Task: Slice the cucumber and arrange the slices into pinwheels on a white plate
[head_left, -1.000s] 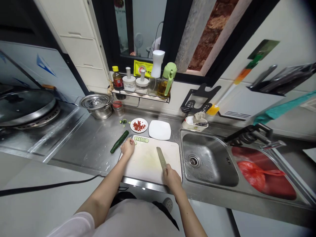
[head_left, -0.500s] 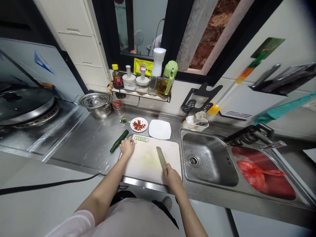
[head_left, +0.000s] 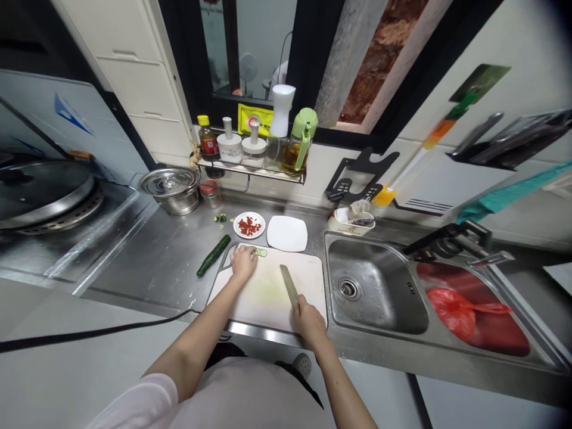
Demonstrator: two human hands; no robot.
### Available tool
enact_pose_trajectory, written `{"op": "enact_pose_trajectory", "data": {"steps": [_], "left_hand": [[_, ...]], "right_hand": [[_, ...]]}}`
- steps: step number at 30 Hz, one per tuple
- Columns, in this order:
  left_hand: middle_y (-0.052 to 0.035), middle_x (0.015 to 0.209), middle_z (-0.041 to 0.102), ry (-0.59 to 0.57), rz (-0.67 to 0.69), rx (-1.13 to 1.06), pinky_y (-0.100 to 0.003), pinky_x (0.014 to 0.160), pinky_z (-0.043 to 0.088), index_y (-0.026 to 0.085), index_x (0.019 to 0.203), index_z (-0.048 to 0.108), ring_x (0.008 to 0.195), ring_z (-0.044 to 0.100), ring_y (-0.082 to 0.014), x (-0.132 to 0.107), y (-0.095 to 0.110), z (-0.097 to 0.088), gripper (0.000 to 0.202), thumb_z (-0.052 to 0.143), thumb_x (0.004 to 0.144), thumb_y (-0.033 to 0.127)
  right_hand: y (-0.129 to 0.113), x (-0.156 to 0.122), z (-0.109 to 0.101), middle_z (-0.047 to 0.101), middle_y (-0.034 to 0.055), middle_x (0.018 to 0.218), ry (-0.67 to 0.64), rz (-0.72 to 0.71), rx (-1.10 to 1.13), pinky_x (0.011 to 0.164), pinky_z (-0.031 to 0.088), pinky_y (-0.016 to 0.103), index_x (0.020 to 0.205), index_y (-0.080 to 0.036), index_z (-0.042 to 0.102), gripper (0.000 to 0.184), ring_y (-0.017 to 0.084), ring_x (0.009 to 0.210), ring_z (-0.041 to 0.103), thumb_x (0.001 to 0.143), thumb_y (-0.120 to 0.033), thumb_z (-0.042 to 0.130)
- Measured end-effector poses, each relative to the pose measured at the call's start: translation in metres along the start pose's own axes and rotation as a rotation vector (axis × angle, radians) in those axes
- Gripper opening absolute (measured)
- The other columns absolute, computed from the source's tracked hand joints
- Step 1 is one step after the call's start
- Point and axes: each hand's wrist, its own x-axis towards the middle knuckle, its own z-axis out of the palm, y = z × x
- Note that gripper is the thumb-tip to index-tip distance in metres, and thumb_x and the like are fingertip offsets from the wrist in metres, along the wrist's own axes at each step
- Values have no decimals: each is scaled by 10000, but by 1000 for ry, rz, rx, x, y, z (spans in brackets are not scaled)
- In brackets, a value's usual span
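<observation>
Nearest me, the person's right hand (head_left: 308, 320) is gripping the knife (head_left: 289, 286) by its handle, fingers wrapped fully shut round it, blade lying flat-ish on the cutting board (head_left: 272, 292) and pointing away from the knuckles toward the far edge. It isn't cutting anything right now; nothing is lying under the blade.

A bit further out and to the left of that fist, the left hand (head_left: 243, 262) is resting palm-down on the board's far corner, fingers curled loosely over the cucumber slices (head_left: 261, 253). Only a couple of slices are peeking out just past the fingertips on the right; the rest are hiding under the hand, so I can't tell whether it's pinching any or just covering them.

Just beyond the left hand's outer side, off the board on the steel counter (head_left: 156, 262), the remaining cucumber (head_left: 214, 255) is lying uncut (a good long piece). So I'd judge the slicing is partway: one short run of rounds done, most of the veg still waiting.

Past the fingertips, near the wall: a small plate of chopped red bits (head_left: 249, 225), an empty white square plate (head_left: 287, 233) beside it, and a few green offcuts (head_left: 221, 218) to their left. Sink (head_left: 379, 292) is sitting well to the right of the knife hand, etc.
</observation>
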Motion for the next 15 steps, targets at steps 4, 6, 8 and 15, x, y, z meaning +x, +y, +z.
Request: {"op": "enact_pose_trajectory", "data": {"steps": [4, 6, 8, 15], "left_hand": [[-85, 1121, 599, -51, 83, 37, -411, 959, 318, 316, 1191, 641, 1117, 480, -273, 5, 12, 5, 345, 516, 869, 312], [-90, 1132, 591, -68, 113, 60, -412, 967, 307, 315, 1200, 639, 1122, 476, -275, 6, 15, 6, 347, 510, 878, 315], [-99, 1128, 584, -79, 143, 83, -417, 970, 300, 305, 1181, 651, 1119, 475, -278, 7, 16, 6, 331, 498, 887, 312], [-95, 1115, 592, -75, 172, 97, -401, 982, 291, 270, 1090, 658, 1118, 487, -263, 10, 20, 8, 260, 509, 878, 239]], "right_hand": [[0, 0, 0, 693, 127, 991, -7, -4, -2, 707, 390, 297, 1194, -186, 499, 331, 230, 935, 655, 972, -264, 266], [1, 1, 1, 692, 124, 986, -7, -11, 0, 712, 393, 298, 1205, -187, 502, 340, 232, 933, 656, 968, -270, 273], [2, 1, 2, 693, 116, 979, -4, -21, 2, 712, 390, 292, 1209, -194, 506, 340, 227, 930, 658, 964, -274, 283], [2, 2, 4, 693, 111, 997, -9, -11, -3, 719, 386, 283, 1226, -203, 498, 351, 219, 939, 655, 964, -273, 275]]}}
